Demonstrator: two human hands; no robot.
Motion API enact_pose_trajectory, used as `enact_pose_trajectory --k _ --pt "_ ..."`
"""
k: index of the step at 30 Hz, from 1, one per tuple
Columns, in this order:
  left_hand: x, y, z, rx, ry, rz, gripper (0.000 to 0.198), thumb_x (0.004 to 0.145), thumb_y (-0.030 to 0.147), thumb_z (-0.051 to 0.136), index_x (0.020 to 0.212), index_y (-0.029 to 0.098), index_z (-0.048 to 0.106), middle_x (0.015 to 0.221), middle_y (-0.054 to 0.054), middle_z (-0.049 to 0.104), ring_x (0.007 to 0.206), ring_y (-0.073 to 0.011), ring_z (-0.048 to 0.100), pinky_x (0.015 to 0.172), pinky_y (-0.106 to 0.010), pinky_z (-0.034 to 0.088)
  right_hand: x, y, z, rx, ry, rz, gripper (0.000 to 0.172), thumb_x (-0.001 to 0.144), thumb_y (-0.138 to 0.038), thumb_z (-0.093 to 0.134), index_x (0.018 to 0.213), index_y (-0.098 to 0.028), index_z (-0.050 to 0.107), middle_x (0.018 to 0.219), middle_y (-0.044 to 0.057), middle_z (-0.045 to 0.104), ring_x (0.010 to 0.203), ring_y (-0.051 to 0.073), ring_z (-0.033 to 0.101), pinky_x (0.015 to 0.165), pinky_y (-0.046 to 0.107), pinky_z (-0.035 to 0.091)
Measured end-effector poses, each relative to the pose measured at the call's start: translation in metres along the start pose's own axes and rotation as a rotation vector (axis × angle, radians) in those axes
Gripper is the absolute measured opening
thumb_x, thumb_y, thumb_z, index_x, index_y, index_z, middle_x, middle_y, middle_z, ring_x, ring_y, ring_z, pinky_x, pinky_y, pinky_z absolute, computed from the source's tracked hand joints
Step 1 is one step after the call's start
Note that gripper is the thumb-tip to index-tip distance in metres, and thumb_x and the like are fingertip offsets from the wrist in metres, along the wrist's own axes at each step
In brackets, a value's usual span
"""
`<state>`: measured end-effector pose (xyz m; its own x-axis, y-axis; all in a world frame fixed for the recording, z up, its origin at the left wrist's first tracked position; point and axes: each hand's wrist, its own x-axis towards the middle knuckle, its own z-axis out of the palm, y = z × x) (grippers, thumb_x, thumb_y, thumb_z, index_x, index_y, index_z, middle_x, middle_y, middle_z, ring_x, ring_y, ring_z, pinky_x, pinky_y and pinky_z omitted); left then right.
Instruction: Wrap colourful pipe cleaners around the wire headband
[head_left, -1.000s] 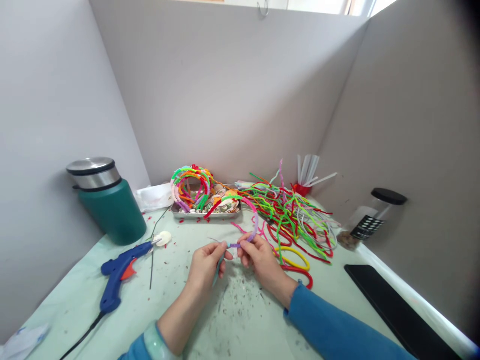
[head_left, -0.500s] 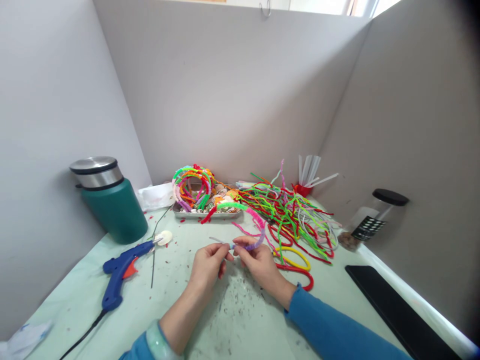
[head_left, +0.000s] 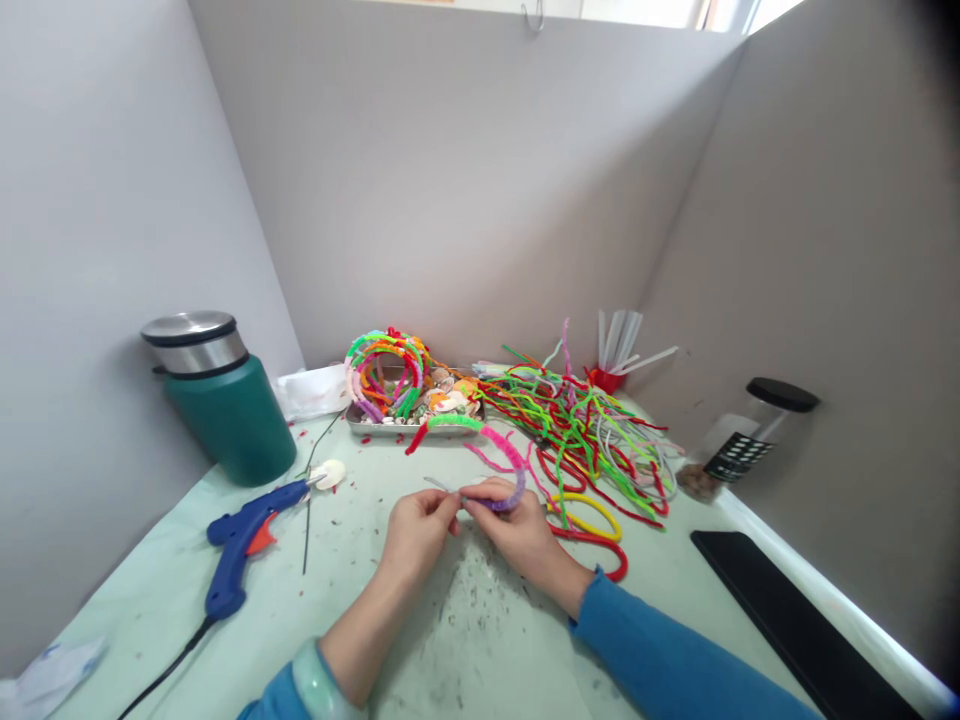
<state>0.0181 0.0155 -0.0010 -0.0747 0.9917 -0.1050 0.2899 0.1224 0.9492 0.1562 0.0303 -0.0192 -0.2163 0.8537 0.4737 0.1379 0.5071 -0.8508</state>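
Observation:
A curved hoop wrapped in pipe cleaners [head_left: 504, 447], red, green, pink and purple along its length, arches up from my hands over the table. My right hand [head_left: 517, 522] pinches its purple end between thumb and fingers. My left hand [head_left: 421, 525] is closed close beside it, fingertips pressed together at the hoop's tip. A thin grey strand [head_left: 436, 483] sticks out past the left fingertips; whether it belongs to the hoop or is a separate pipe cleaner I cannot tell. Behind my right hand lie scissors with red and yellow handles [head_left: 592, 512].
A blue glue gun [head_left: 238, 545] and a green bottle [head_left: 225, 410] stand left. Behind are a metal tray [head_left: 420, 430] of shells and wrapped hoops [head_left: 384, 375], and a pile of pipe cleaners [head_left: 577, 420]. At right are a jar [head_left: 739, 445] and a black strip [head_left: 795, 620].
The hoop has turned a little, its red end and pink part dipping slightly. My fingertips have drawn closer together over the purple end, covering the light bit that showed between them.

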Motion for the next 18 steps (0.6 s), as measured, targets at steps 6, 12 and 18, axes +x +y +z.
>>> enact_pose_trajectory --k 6,12,18 --pt "0.0008 0.0010 -0.0024 0.042 0.003 0.016 0.035 0.072 0.043 0.051 0.050 0.016 0.052 0.037 0.007 0.039 0.033 -0.0062 0.032 0.039 -0.020 0.022 -0.0017 0.0039 0.0014 0.038 0.037 0.177 0.018 0.077 -0.028 0.059 0.091 -0.018 0.065 0.080 0.004 0.067 0.073 0.018 0.061 0.064 0.028 0.048" --pt "-0.0010 0.0014 -0.0019 0.054 0.012 0.033 0.036 0.073 0.044 0.049 0.052 0.016 0.052 0.039 0.006 0.041 0.034 -0.0066 0.033 0.041 -0.021 0.025 -0.0014 -0.0014 0.0000 -0.050 0.022 0.134 0.012 0.078 -0.025 0.057 0.083 -0.016 0.063 0.075 0.003 0.065 0.070 0.016 0.059 0.065 0.026 0.046" --pt "0.0020 -0.0029 -0.0020 0.101 0.016 0.047 0.035 0.074 0.043 0.047 0.052 0.016 0.051 0.042 0.005 0.044 0.035 -0.0069 0.034 0.041 -0.021 0.026 -0.0029 -0.0025 -0.0011 -0.090 -0.004 0.049 0.009 0.079 -0.022 0.054 0.081 -0.017 0.062 0.075 0.003 0.064 0.071 0.015 0.059 0.065 0.025 0.046"
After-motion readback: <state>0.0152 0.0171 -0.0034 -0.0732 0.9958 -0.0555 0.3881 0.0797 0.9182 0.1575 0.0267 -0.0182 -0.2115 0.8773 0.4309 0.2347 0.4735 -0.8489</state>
